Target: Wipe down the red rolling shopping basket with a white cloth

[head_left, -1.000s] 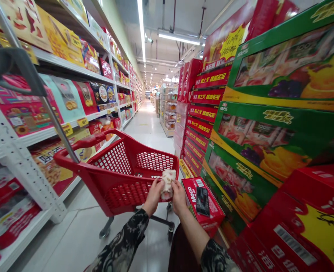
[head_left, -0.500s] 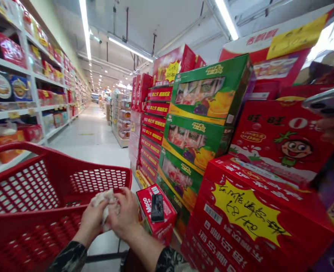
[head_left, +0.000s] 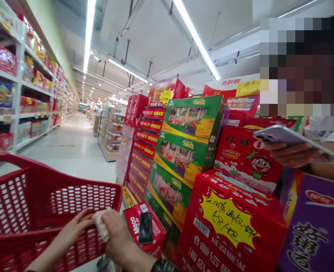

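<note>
A crumpled whitish cloth [head_left: 101,225] is bunched between my two hands, over the near side of a red plastic shopping cart [head_left: 79,181]. My right hand [head_left: 117,230] wraps round the cloth from the right. From the left, my left hand [head_left: 82,221] meets it with fingers bent at its edge; some fingertips are hidden. Just right of my right hand, a black handheld device [head_left: 145,228] lies on top of a red Meco box [head_left: 159,231].
Green fruit-picture boxes [head_left: 188,141] and red cartons [head_left: 226,223] are stacked on the right. Behind them a person's hand [head_left: 291,154] holds a phone [head_left: 282,138]. A purple box [head_left: 311,223] stands far right. Shelves [head_left: 19,83] line the aisle floor [head_left: 67,139] on the left.
The view has tilted up and turned right, bringing the other person and phone further in. My hands have shifted lower in view, and my right hand now covers more of the cloth.
</note>
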Motion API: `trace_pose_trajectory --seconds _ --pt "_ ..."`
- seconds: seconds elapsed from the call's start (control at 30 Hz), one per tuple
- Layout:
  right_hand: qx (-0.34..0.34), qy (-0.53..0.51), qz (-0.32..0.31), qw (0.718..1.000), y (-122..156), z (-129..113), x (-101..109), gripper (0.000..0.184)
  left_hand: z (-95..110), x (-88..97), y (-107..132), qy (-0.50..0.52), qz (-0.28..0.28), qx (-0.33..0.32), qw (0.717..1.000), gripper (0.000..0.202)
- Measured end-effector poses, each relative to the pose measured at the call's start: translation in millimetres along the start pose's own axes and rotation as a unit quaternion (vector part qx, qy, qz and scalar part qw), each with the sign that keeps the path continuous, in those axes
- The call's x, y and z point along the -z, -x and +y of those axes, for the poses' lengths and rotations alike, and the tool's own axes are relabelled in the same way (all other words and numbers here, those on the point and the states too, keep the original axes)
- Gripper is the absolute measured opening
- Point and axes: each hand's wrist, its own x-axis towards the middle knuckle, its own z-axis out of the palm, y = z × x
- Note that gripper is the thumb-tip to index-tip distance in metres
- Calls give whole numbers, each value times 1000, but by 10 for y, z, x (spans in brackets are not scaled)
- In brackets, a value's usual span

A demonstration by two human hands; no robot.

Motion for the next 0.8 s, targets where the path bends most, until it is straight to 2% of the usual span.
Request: trace_pose_trajectory --seconds 0.03,0.07,0.13,0.17,0.23,0.33,0.4,0.5,0.67,0.8 --pt "-28 -1 34 999 70 45 13 51 -46 156 11 -33 -2 -4 999 41" --pt "-62 -2 69 996 158 80 31 47 -87 311 51 -149 4 -45 988 45" --pt "-106 -18 103 989 350 145 43 45 -130 562 179 -345 -33 -86 934 46" --pt "-131 -29 112 985 437 179 20 47 -132 640 241 -402 -49 -105 908 43" --pt "-155 -50 106 981 568 237 -103 53 -118 702 301 -459 -54 -154 874 37" --pt "-157 -76 63 983 644 251 -388 62 -106 689 235 -500 -49 -166 849 32" --pt "-160 -71 62 983 617 244 -550 64 -106 681 156 -500 -72 -170 846 33" --pt "-161 -54 76 983 496 313 -660 62 -108 657 54 -477 -92 -150 861 33" --pt "-132 -27 93 986 290 509 -570 59 -82 522 -92 -466 -74 -91 877 32" --pt "-109 34 102 988 237 504 -619 56 -48 431 -161 -475 -91 -66 873 30"
